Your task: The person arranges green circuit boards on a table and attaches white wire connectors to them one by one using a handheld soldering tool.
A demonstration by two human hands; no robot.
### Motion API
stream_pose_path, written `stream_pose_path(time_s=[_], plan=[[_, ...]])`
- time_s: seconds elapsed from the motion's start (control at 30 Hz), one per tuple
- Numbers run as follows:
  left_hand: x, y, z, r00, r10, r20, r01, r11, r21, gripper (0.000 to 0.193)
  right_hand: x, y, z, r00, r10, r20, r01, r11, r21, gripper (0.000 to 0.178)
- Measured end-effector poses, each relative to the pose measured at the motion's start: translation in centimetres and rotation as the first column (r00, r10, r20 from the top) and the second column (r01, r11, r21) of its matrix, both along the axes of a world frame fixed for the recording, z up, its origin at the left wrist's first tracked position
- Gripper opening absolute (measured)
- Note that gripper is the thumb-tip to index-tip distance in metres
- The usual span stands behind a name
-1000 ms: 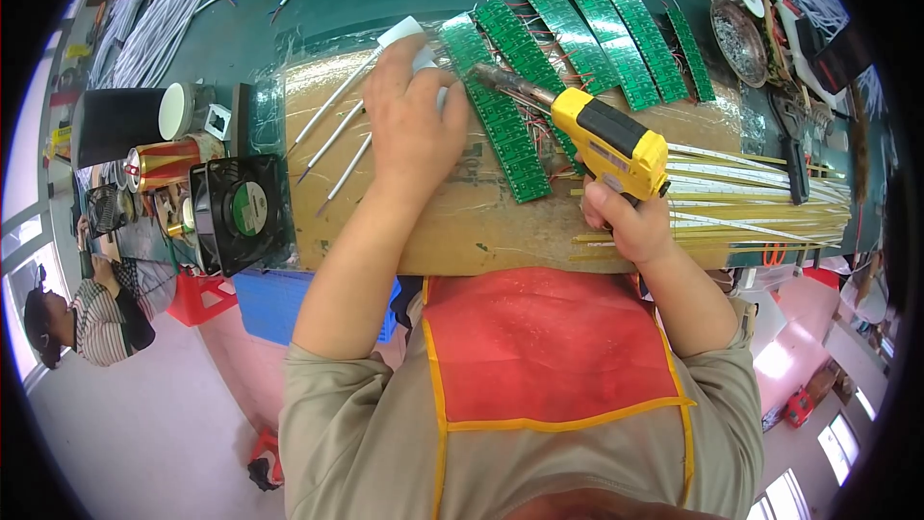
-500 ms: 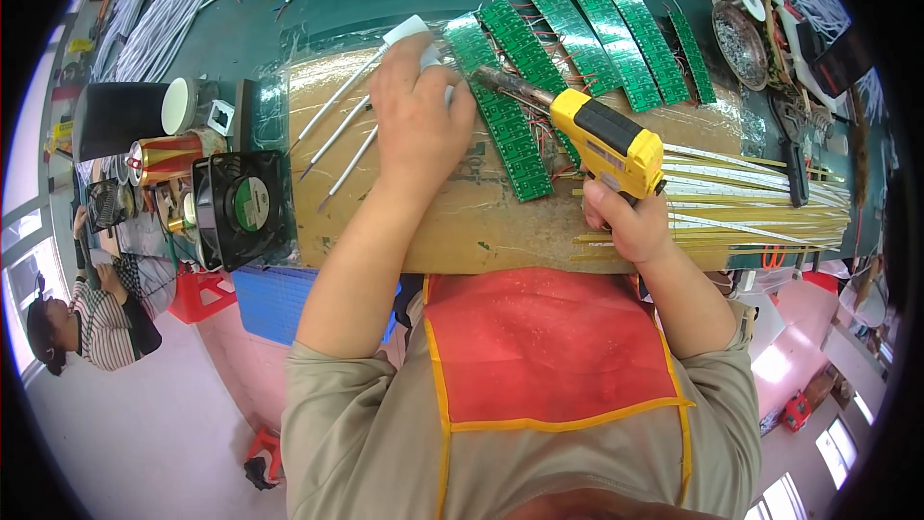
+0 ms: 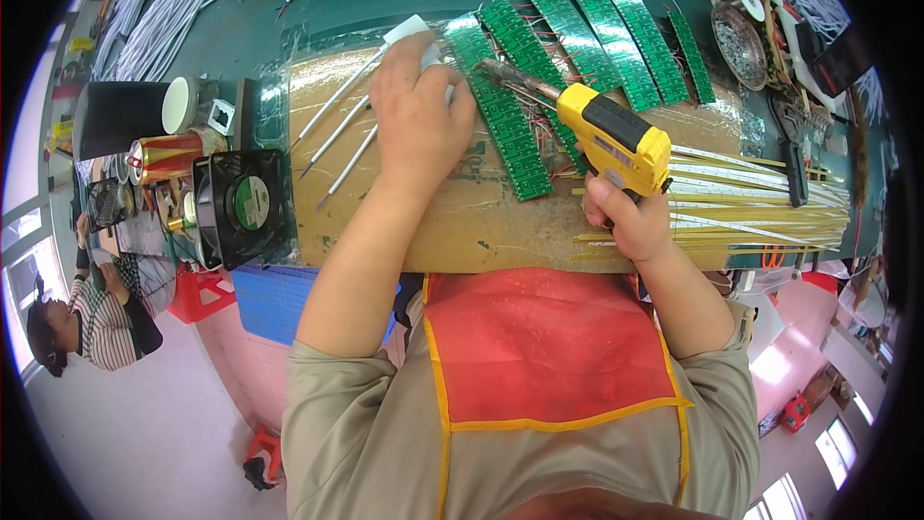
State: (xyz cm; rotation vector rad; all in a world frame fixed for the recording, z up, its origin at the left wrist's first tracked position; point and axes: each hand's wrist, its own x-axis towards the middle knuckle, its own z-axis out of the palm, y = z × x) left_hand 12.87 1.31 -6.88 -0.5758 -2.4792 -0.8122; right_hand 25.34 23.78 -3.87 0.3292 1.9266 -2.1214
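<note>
My right hand [image 3: 628,220] is wrapped round the grip of a yellow and black soldering gun [image 3: 616,135]. Its metal tip points left, over the upper part of a long green circuit board strip [image 3: 510,140]; whether it touches cannot be told. My left hand [image 3: 421,111] lies palm down with bent fingers on white pieces, one of them a white block [image 3: 406,31] past the fingertips. White cables [image 3: 337,96] run from under this hand toward the lower left. The fingertips' exact hold is partly hidden. A second green strip [image 3: 525,48] with thin red wires lies just right.
More green board strips [image 3: 626,24] lie at the back. Yellow and white strips [image 3: 751,197] are spread on the right beside a black-handled tool [image 3: 794,169]. A black fan [image 3: 241,207] and red can [image 3: 164,159] stand left. White cable bundles [image 3: 178,14] lie back left. Another person [image 3: 96,318] sits left.
The soldering gun has shifted slightly right, its tip still over the same board strip. My left hand stays in place on the white pieces.
</note>
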Motion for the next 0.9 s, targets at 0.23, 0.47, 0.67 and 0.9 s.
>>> stream_pose_path(time_s=[0.23,0.47,0.67,0.9], plan=[[-0.03,-0.13,0.11,1.0,-0.012,0.007,0.012,1.0,-0.001,0.01,0.11,0.07,-0.1,1.0,-0.008,0.017,0.008,1.0,-0.01,0.044],[-0.02,-0.1,0.07,1.0,-0.02,0.017,0.02,1.0,-0.003,0.01,0.03,-0.02,-0.09,1.0,-0.014,0.013,0.015,0.999,-0.042,0.032],[0.02,-0.2,0.11,1.0,-0.023,0.009,0.023,1.0,0.001,0.011,0.18,0.04,-0.33,1.0,-0.012,0.006,0.012,0.999,-0.03,0.032],[-0.1,-0.18,0.02,0.999,-0.033,0.004,0.033,0.999,0.002,0.011,0.12,0.01,-0.15,1.0,-0.016,-0.016,0.016,1.0,-0.002,0.05]])
